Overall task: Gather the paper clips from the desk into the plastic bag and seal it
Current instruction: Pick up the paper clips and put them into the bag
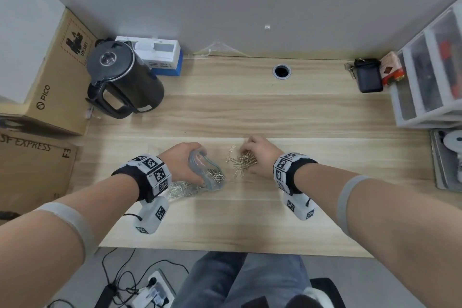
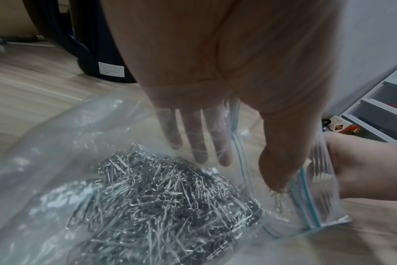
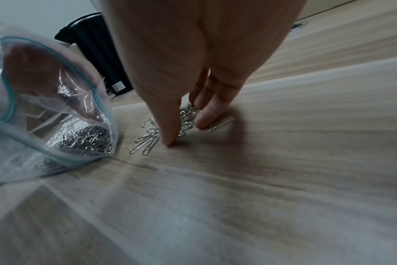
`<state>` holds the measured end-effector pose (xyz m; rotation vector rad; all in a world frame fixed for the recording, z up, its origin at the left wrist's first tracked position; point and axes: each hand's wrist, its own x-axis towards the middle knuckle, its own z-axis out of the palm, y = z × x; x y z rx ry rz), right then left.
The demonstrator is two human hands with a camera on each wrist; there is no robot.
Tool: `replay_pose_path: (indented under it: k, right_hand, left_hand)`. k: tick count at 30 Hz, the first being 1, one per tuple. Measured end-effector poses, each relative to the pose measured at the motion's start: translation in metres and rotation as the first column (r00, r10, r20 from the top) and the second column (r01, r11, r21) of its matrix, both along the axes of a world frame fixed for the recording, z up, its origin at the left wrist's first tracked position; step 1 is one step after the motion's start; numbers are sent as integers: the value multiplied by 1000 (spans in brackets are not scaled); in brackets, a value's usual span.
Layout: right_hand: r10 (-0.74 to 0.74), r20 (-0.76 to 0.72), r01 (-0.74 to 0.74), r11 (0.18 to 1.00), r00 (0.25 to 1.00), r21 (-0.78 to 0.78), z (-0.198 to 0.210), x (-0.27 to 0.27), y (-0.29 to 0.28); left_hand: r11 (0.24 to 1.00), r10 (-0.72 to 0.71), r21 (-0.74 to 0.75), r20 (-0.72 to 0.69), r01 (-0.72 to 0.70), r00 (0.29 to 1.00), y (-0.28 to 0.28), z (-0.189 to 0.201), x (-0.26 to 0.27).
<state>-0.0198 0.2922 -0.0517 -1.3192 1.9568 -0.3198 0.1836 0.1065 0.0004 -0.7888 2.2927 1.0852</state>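
A clear zip bag (image 1: 208,177) with a teal seal strip lies on the wooden desk (image 1: 250,220), its mouth held open toward the right. My left hand (image 1: 183,161) grips the mouth, fingers inside the plastic and thumb outside on the strip, as the left wrist view shows (image 2: 245,170). A heap of silver paper clips (image 2: 159,206) fills the bag. Just right of it, a small pile of loose paper clips (image 1: 241,162) lies on the desk. My right hand (image 1: 253,155) is curled over that pile, thumb and fingertips closing on the clips (image 3: 185,131).
A black kettle (image 1: 122,77) and cardboard boxes (image 1: 50,87) stand at the back left. A plastic drawer unit (image 1: 430,70) and a black pouch (image 1: 368,75) are at the back right. A cable hole (image 1: 281,71) sits in the desk's far middle.
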Motion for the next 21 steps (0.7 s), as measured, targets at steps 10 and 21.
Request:
replay_pose_path:
  k: [10,21]
  right_hand:
    - [-17,-126,18,1000,992,6,3,21,-2]
    - [-34,-90,33,999,995,-14,4,21,-2]
  left_hand:
    - [1000,10,-27,-10,-11,1000,6,-2,3]
    - [998,57,24,-9,-57,998,12,0,3]
